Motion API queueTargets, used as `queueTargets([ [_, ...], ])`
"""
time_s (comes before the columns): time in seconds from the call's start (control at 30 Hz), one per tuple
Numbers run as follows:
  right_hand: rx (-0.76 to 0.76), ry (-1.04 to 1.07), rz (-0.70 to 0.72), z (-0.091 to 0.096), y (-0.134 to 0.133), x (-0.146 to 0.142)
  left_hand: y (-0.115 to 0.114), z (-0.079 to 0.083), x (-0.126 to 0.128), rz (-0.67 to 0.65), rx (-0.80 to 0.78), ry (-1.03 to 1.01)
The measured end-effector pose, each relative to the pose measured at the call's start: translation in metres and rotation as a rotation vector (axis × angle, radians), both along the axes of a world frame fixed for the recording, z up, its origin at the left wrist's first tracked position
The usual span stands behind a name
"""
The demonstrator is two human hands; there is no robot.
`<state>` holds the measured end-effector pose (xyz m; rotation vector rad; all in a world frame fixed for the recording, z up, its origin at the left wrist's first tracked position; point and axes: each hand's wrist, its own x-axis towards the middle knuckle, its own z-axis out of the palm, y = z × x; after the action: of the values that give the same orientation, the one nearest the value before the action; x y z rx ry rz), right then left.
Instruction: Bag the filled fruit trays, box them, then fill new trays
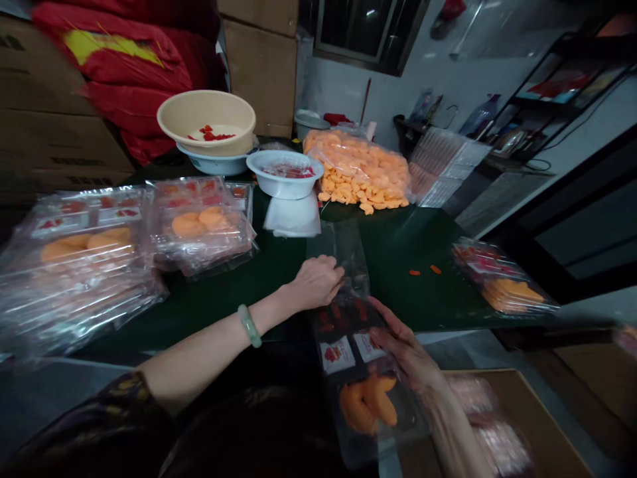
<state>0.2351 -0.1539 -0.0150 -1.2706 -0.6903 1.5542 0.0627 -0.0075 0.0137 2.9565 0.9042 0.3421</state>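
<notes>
Far left: fat stacks of packs [94, 272], then tan basin [174, 118], white bowl [288, 190]. Our left hand [319, 281] curled up tight at far end of clear bag [354, 255], can't tell if it's pinching film. Orange pieces [361, 166] heaped far side. Tray [355, 448] near middle, our right hand [411, 352] gripping its right edge. Right: two reddish bits [435, 269], more packs [505, 285].

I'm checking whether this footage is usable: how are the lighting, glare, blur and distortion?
Head view: dim overall, lower middle nearly black; head view: glare streaks cross the stacked packets at left; head view: the packs at lower right look smeared; head view: things look stretched toward the edges; head view: the bagged tray is dim, but its orange pieces are distinguishable.
</notes>
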Motion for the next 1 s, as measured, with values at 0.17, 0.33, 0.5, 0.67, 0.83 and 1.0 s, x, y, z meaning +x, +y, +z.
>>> queueTargets([
  [0.17,-0.022,0.013,-0.095,0.002,-0.004,-0.004,0.012,-0.01,-0.017,0.271,-0.232,-0.002],
  [0.33,-0.007,0.081,-0.178,-0.002,-0.005,-0.009,0.021,-0.019,-0.026,0.261,-0.426,-0.063],
  [0.5,-0.029,0.065,-0.281,-0.003,-0.007,-0.017,0.005,-0.021,-0.025,0.182,-0.437,-0.174],
  [0.67,-0.037,0.05,-0.39,-0.001,-0.016,-0.03,-0.017,-0.027,-0.029,0.11,-0.355,-0.277],
  [0.83,-0.08,0.017,-0.467,-0.005,-0.03,-0.05,-0.037,-0.027,-0.042,0.047,-0.284,-0.263],
  [1.0,-0.18,-0.024,-0.534,-0.012,-0.046,-0.07,-0.052,-0.018,-0.062,-0.096,-0.323,-0.193],
])
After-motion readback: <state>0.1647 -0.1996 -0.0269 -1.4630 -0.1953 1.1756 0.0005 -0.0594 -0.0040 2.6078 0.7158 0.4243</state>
